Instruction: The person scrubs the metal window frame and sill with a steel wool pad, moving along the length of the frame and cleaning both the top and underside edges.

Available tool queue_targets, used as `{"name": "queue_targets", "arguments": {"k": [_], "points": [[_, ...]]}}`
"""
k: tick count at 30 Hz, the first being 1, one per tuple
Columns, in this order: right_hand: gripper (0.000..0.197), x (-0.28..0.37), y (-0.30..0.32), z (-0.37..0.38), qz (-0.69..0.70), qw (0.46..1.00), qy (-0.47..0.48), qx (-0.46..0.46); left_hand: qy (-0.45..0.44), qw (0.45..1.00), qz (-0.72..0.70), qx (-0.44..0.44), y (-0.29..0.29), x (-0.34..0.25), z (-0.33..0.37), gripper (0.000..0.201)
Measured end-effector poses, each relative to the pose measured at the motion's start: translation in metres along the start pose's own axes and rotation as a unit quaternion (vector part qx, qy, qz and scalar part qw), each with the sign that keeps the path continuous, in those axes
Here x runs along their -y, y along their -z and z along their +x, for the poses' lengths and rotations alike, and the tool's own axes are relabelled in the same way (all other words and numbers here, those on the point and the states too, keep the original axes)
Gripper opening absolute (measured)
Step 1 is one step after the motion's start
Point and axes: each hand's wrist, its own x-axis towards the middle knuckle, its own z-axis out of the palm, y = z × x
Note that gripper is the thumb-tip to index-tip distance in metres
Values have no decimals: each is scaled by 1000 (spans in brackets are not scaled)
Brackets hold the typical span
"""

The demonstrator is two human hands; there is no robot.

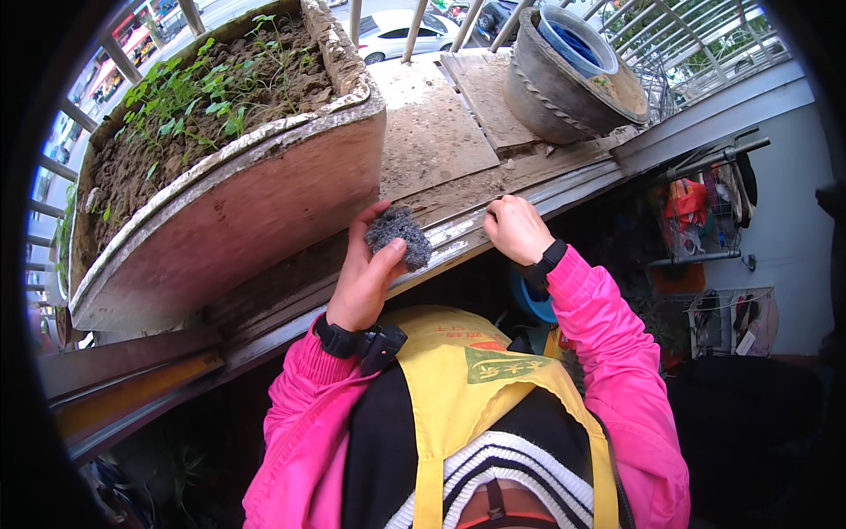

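Note:
Between the thumb and fingers of my left hand (359,280) is a dark grey, wiry-looking scouring pad (398,238). I hold it just above the dirty window sill (458,231), beside the planter's near corner. My right hand (518,231) is closed at the sill's edge, its fingers curled down; what they hold, if anything, is hidden. Left of both hands stands a large, dirt-stained white planter (256,207), filled with brown soil and small green seedlings (216,93). Soil crumbs and pale worn patches lie along the sill and its window track.
Beyond the sill are dusty boards (432,132) and a grey round pot (555,97) with a pale blue basin (577,40) on it. Metal bars (414,31) fence the far side. Wire racks (731,322) hang on the right wall. A yellow apron (458,361) covers my front.

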Motion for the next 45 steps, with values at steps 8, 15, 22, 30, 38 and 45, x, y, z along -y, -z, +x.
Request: {"name": "queue_targets", "arguments": {"k": [8, 15, 22, 30, 38, 45], "points": [[46, 10, 8, 20, -13, 993, -75, 90, 10, 1000, -6, -5, -5, 1, 4, 53], [27, -14, 1, 34, -1, 994, -49, 99, 14, 1000, 3, -4, -7, 6, 7, 52], [7, -25, -4, 32, 29, 997, -20, 63, 4, 1000, 15, -3, -7, 8, 11, 52], [12, -31, -4, 27, 69, 996, -3, 53, 7, 1000, 20, 5, -15, 6, 14, 54], [16, -61, 30, 20, 126, 991, -42, -8, 14, 999, 21, 20, -27, 11, 26, 52], [12, -102, 93, 18, 198, 972, -76, -101, 36, 998, 31, 36, -44, 16, 42, 50]]}}
